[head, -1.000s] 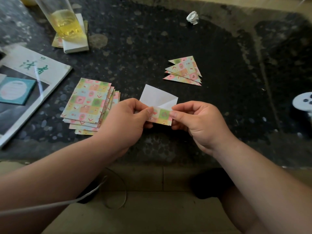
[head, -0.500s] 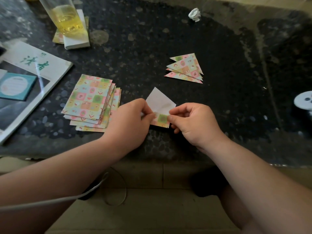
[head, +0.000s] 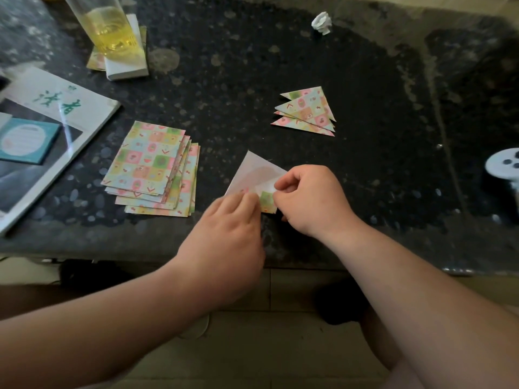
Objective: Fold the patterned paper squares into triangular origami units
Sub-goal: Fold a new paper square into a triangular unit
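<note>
A half-folded sheet [head: 252,172] is pinched at its near edge by both hands. Its left part is gripped by the curled fingertips of the left hand [head: 230,220], which is slightly blurred. A small turned-up flap on its right part is nipped between thumb and forefinger of the right hand [head: 311,200]. The white back of the sheet is turned upward, and a patch of green and pink pattern is shown between the two hands. The sheet is held low over the near edge of the dark speckled table [head: 252,66]; whether it is touching the table cannot be told.

Just left of the sheet, a fanned stack of patterned squares [head: 148,164] is laid flat. Beyond the sheet and slightly to its right, a small overlapping pile of finished triangles [head: 306,110] is seen. Far beyond it, a crumpled white scrap [head: 322,22] is found. Well to the sheet's far left, a glass of yellow liquid [head: 106,26] is stood on a white block [head: 129,66]. At far left a magazine [head: 56,108] is laid, with a teal card [head: 25,140] on it. Far to the right, a white round object [head: 502,164] is cut off by the picture's edge.
</note>
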The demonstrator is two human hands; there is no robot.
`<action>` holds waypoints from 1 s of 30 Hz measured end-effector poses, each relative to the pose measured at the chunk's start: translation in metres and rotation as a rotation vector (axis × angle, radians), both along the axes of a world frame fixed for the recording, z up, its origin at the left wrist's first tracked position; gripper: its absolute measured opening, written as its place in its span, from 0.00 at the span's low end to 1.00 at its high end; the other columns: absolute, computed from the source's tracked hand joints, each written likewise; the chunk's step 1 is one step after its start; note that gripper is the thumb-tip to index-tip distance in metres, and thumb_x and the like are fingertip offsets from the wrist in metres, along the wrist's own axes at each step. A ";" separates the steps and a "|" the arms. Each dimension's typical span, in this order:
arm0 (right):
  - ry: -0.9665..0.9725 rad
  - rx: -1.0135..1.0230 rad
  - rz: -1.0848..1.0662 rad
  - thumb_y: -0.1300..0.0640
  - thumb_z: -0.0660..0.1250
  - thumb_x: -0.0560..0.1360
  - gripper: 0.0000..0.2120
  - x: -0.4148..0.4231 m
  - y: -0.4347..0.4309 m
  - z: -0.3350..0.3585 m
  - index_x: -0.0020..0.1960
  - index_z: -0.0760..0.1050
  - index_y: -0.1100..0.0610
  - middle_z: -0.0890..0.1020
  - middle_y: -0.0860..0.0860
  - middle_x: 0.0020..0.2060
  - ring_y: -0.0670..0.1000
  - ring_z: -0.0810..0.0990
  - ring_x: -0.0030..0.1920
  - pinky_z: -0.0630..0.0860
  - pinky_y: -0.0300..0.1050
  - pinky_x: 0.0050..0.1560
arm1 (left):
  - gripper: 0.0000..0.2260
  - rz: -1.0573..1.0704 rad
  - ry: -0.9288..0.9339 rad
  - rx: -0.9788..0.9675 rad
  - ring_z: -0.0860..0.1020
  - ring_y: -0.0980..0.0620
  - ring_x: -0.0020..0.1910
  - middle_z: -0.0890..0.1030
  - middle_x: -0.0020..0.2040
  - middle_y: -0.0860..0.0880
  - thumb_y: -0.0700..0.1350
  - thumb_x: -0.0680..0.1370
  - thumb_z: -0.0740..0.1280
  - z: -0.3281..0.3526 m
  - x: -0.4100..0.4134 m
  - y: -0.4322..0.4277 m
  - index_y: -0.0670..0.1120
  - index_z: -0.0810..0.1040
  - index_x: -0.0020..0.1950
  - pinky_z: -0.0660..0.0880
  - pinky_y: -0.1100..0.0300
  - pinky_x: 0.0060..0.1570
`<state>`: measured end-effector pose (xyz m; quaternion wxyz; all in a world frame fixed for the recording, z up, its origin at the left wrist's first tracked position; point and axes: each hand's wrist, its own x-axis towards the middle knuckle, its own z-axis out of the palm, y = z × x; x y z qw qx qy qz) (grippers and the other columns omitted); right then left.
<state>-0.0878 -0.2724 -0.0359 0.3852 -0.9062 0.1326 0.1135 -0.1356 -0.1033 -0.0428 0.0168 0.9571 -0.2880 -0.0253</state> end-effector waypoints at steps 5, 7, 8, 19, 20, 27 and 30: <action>-0.003 -0.022 0.014 0.58 0.73 0.75 0.07 -0.001 0.001 0.001 0.45 0.79 0.46 0.84 0.46 0.42 0.49 0.85 0.42 0.85 0.51 0.48 | 0.43 0.006 0.087 0.150 0.70 0.39 0.74 0.72 0.73 0.37 0.71 0.77 0.59 0.003 -0.009 -0.004 0.36 0.70 0.75 0.58 0.50 0.74; -0.001 -0.024 0.021 0.58 0.73 0.75 0.08 -0.002 0.001 0.003 0.46 0.78 0.45 0.84 0.46 0.42 0.49 0.85 0.43 0.85 0.50 0.48 | 0.44 -0.004 0.104 0.173 0.71 0.38 0.73 0.73 0.73 0.36 0.73 0.75 0.59 0.003 -0.010 -0.007 0.38 0.71 0.75 0.62 0.48 0.74; 0.001 -0.030 0.027 0.58 0.73 0.76 0.09 -0.003 0.001 0.004 0.46 0.78 0.45 0.84 0.46 0.43 0.48 0.85 0.43 0.85 0.50 0.49 | 0.44 -0.009 0.111 0.178 0.72 0.37 0.72 0.73 0.72 0.35 0.74 0.74 0.60 0.002 -0.010 -0.008 0.38 0.72 0.74 0.65 0.46 0.73; 0.023 -0.147 0.094 0.53 0.75 0.75 0.06 -0.006 -0.006 0.009 0.51 0.81 0.46 0.82 0.43 0.39 0.44 0.81 0.40 0.77 0.38 0.39 | 0.50 0.009 0.207 0.281 0.48 0.28 0.79 0.42 0.82 0.37 0.78 0.74 0.49 0.011 -0.017 -0.018 0.46 0.35 0.82 0.54 0.33 0.75; 0.023 -0.154 0.101 0.52 0.75 0.75 0.07 -0.005 -0.006 0.009 0.52 0.81 0.46 0.82 0.43 0.40 0.44 0.81 0.40 0.79 0.39 0.41 | 0.50 0.012 0.207 0.290 0.47 0.28 0.79 0.40 0.82 0.37 0.78 0.74 0.48 0.012 -0.018 -0.017 0.46 0.34 0.82 0.54 0.33 0.75; -0.020 -0.256 0.269 0.52 0.70 0.79 0.15 -0.007 -0.003 0.017 0.65 0.80 0.45 0.84 0.44 0.51 0.46 0.82 0.50 0.81 0.45 0.52 | 0.46 0.091 0.267 0.179 0.62 0.39 0.77 0.60 0.81 0.43 0.77 0.74 0.46 0.019 -0.015 0.000 0.48 0.59 0.82 0.61 0.45 0.75; -0.049 -0.382 0.460 0.53 0.62 0.80 0.21 -0.017 0.008 0.025 0.70 0.76 0.38 0.83 0.46 0.61 0.53 0.81 0.60 0.80 0.50 0.59 | 0.46 0.100 0.251 0.129 0.66 0.43 0.76 0.66 0.79 0.43 0.76 0.75 0.48 0.013 -0.015 0.008 0.43 0.64 0.80 0.61 0.50 0.75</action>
